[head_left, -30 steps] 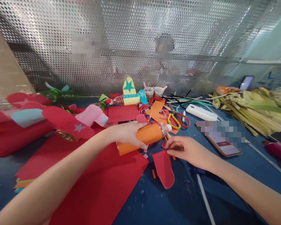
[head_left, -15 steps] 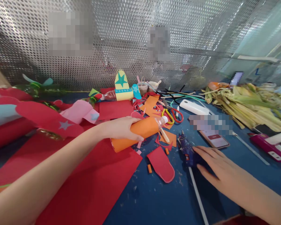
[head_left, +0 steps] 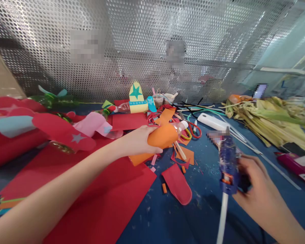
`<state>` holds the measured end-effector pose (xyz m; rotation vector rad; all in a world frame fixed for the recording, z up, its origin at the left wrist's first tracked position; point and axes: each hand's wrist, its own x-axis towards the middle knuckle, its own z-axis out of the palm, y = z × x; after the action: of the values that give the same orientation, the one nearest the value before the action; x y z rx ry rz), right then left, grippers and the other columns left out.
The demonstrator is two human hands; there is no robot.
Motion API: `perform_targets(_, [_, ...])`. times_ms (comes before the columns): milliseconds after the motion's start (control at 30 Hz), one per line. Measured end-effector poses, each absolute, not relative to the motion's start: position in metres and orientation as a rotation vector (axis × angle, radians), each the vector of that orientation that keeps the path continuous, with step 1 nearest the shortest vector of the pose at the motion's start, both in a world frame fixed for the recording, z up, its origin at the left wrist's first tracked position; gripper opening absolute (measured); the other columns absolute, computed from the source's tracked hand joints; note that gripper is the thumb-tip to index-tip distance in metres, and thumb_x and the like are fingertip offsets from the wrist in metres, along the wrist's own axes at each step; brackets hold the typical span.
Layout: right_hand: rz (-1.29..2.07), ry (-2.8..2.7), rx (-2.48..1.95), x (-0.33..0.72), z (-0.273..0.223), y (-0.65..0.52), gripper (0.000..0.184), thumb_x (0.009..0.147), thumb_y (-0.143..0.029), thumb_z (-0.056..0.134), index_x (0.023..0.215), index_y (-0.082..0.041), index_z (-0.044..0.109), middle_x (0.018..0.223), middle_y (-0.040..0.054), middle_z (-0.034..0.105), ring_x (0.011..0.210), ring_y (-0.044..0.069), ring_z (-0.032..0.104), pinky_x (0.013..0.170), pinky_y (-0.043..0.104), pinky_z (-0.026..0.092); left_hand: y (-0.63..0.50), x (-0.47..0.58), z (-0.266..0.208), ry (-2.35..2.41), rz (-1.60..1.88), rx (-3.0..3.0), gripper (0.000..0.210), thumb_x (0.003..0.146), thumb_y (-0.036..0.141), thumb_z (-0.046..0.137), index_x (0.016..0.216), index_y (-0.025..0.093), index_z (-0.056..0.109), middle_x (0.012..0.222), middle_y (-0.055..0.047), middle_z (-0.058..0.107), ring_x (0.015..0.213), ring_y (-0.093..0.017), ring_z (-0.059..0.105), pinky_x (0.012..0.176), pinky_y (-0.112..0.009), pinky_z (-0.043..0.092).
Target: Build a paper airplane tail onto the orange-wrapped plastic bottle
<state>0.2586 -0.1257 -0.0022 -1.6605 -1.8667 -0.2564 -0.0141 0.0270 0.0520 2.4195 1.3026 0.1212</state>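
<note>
My left hand (head_left: 138,140) is wrapped round a small plastic bottle (head_left: 165,135) covered in orange paper, which lies tilted with its white cap to the right. My right hand (head_left: 259,186) grips a dark blue glue gun (head_left: 228,159), raised over the table, with a long white glue stick (head_left: 222,217) trailing from its back. The fingertips behind the gun are hidden. Between the hands lies a rounded red paper piece (head_left: 178,184) with small orange scraps (head_left: 164,188) beside it. Red paper sheets (head_left: 91,203) spread beneath my left arm.
Scissors (head_left: 195,130) with red and yellow handles lie amid paper scraps. A phone (head_left: 216,139) is partly behind the glue gun. Dry corn husks (head_left: 264,118) and a magenta tool (head_left: 295,166) lie at right. A decorated bottle rocket (head_left: 138,105) stands before the perforated metal wall (head_left: 132,47).
My right hand has closed on the glue gun and lifted it off the table. The orange bottle stays in my left hand. The view has shifted slightly.
</note>
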Motion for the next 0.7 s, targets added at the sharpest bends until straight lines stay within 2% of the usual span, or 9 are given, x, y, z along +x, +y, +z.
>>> perform_targets(133, [-0.091, -1.767, -1.460, 0.238, 0.002, -0.121, 0.023, 0.078, -0.021, 0.058, 0.100, -0.025, 0.048, 0.088, 0.0035, 0.052, 0.071, 0.018, 0.058, 0.061, 0.028, 0.049, 0.017, -0.009, 0.052, 1.265, 0.247, 2.426, 0.086, 0.067, 0.059, 0.060, 0.141, 0.022, 0.036, 0.129, -0.009, 0.053, 0.114, -0.032, 0.053, 0.095, -0.037, 0.042])
perform_targets(300, [0.205, -1.732, -1.298, 0.212, -0.001, -0.123, 0.006, 0.084, -0.028, 0.054, 0.087, -0.025, 0.050, 0.076, -0.0005, 0.052, 0.061, 0.016, 0.053, 0.054, 0.026, 0.042, 0.007, -0.008, 0.062, 1.242, 0.233, 2.358, 0.087, 0.066, 0.062, 0.061, 0.140, 0.021, 0.038, 0.138, -0.009, 0.047, 0.123, -0.033, 0.047, 0.100, -0.038, 0.039])
perform_targets(400, [0.200, -1.770, -1.276, 0.202, -0.001, -0.129, 0.014, 0.085, -0.033, 0.055, 0.078, -0.024, 0.046, 0.072, -0.0013, 0.046, 0.058, 0.014, 0.047, 0.051, 0.025, 0.038, 0.008, -0.011, 0.067, 1.220, 0.214, 2.272, 0.090, 0.064, 0.067, 0.059, 0.137, 0.018, 0.042, 0.138, -0.009, 0.049, 0.122, -0.032, 0.049, 0.098, -0.036, 0.041])
perform_targets(567, [0.216, -1.818, -1.364, 0.195, 0.001, -0.133, 0.020, 0.087, -0.037, 0.055, 0.079, -0.024, 0.042, 0.074, -0.0018, 0.042, 0.056, 0.013, 0.043, 0.049, 0.025, 0.036, 0.013, -0.013, 0.069, 1.060, 0.171, 2.113, 0.073, 0.066, 0.065, 0.059, 0.127, 0.025, 0.052, 0.123, -0.004, 0.062, 0.105, -0.027, 0.061, 0.081, -0.030, 0.050])
perform_targets(700, [0.290, -1.882, -1.409, 0.195, 0.000, -0.131, 0.022, 0.088, -0.040, 0.052, 0.078, -0.024, 0.040, 0.074, -0.0020, 0.041, 0.054, 0.012, 0.043, 0.048, 0.025, 0.035, 0.014, -0.013, 0.069, 1.046, 0.168, 2.095, 0.069, 0.067, 0.060, 0.059, 0.127, 0.024, 0.053, 0.127, -0.004, 0.060, 0.109, -0.029, 0.059, 0.079, -0.029, 0.050])
